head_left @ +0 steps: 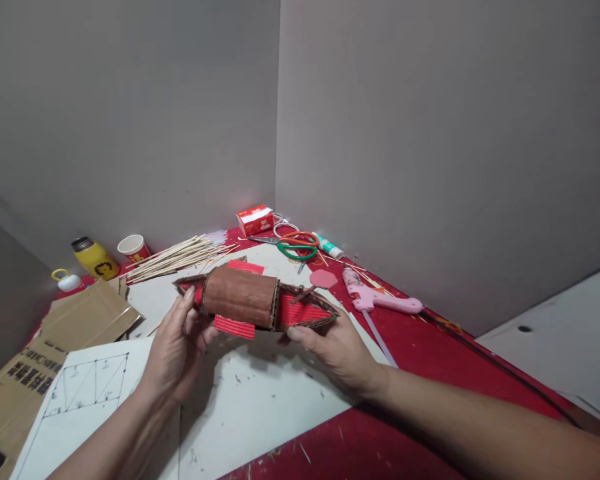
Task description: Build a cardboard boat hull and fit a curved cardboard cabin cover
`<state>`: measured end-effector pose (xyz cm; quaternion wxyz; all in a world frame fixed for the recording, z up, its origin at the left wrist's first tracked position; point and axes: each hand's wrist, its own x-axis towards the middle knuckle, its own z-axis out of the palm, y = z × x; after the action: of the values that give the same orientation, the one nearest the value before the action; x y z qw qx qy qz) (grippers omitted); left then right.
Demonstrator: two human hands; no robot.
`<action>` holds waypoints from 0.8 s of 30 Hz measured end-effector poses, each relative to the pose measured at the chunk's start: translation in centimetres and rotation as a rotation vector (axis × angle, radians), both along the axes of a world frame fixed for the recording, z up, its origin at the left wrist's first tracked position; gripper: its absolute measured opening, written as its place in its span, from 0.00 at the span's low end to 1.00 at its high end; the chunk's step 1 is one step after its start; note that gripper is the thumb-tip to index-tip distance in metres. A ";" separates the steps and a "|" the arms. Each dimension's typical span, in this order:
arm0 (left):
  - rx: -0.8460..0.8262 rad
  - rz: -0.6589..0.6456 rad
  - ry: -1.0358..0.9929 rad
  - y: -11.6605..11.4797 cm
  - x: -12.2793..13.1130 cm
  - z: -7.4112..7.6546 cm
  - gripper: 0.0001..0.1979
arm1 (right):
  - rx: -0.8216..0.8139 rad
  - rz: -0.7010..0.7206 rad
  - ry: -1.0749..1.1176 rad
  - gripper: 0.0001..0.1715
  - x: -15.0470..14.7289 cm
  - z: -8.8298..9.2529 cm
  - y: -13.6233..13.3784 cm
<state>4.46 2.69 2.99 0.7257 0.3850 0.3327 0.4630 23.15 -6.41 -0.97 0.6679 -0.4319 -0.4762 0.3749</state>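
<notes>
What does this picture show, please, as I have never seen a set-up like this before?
There is no robot here. You are seeing a person's two bare hands through one camera worn on that person's head, looking forward and down.

The left hand and right hand each hold one end of what looks like a model boat, with a curved brown cover and red ridged parts. They hold it over a white sheet on a red table.

To the left lie cardboard and a drawing; sticks, a cup and a yellow bottle are farther back. To the right is a pink glue gun.
</notes>
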 end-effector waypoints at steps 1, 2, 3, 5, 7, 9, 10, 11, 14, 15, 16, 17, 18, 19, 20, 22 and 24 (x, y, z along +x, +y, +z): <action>-0.008 -0.035 -0.031 -0.3 0.1 0.2 0.12 | 0.021 -0.014 0.000 0.21 0.0 -0.1 0.0; -0.009 -0.064 -0.070 -0.7 0.3 0.3 0.13 | 0.041 -0.015 -0.004 0.25 0.0 -0.2 -0.1; -0.006 -0.080 -0.113 -1.0 0.5 0.3 0.14 | 0.061 -0.003 -0.007 0.29 -0.1 -0.3 -0.2; 0.000 -0.085 -0.186 -1.6 0.8 0.4 0.17 | 0.080 0.050 -0.004 0.34 -0.2 -0.7 -0.5; 0.001 -0.075 -0.229 -1.9 1.0 0.5 0.20 | 0.073 0.104 0.010 0.37 -0.3 -1.1 -0.8; 0.000 -0.046 -0.244 -2.2 1.1 0.6 0.20 | 0.041 0.145 0.005 0.37 -0.4 -1.2 -1.0; 0.000 -0.029 -0.249 -2.2 1.1 0.7 0.21 | 0.028 0.166 -0.006 0.37 -0.4 -1.2 -1.1; 0.003 -0.015 -0.255 -2.3 1.1 0.7 0.21 | 0.019 0.191 -0.015 0.36 -0.5 -1.1 -1.2; 0.015 -0.050 -0.304 -2.5 0.9 0.5 0.22 | -0.014 0.272 -0.022 0.32 -0.8 -0.6 -1.3; 0.018 -0.084 -0.324 -2.6 0.9 0.4 0.23 | -0.028 0.293 -0.018 0.31 -0.8 -0.4 -1.3; 0.020 -0.110 -0.342 -2.6 0.8 0.3 0.23 | -0.044 0.310 -0.017 0.31 -0.9 -0.3 -1.4; 0.020 -0.130 -0.356 -2.7 0.8 0.3 0.23 | -0.057 0.324 -0.021 0.31 -1.0 -0.3 -1.4; 0.018 -0.140 -0.368 -2.7 0.8 0.3 0.23 | -0.064 0.336 -0.029 0.33 -1.1 -0.3 -1.5; 0.015 -0.141 -0.378 -2.8 0.8 0.4 0.23 | -0.067 0.349 -0.041 0.35 -1.1 -0.3 -1.5; 0.011 -0.131 -0.386 -2.9 0.8 0.6 0.23 | -0.068 0.368 -0.059 0.38 -1.2 -0.3 -1.6; -0.013 -0.078 -0.386 -2.9 0.7 1.1 0.23 | -0.078 0.427 -0.115 0.41 -1.4 -0.3 -1.8; -0.078 -0.033 -0.361 -2.6 0.4 1.5 0.23 | -0.098 0.498 -0.168 0.42 -1.7 -0.5 -1.9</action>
<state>4.88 0.13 4.52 0.7955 0.2728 0.2083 0.4994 21.44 -8.33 -1.46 0.4914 -0.3628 -0.6030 0.5132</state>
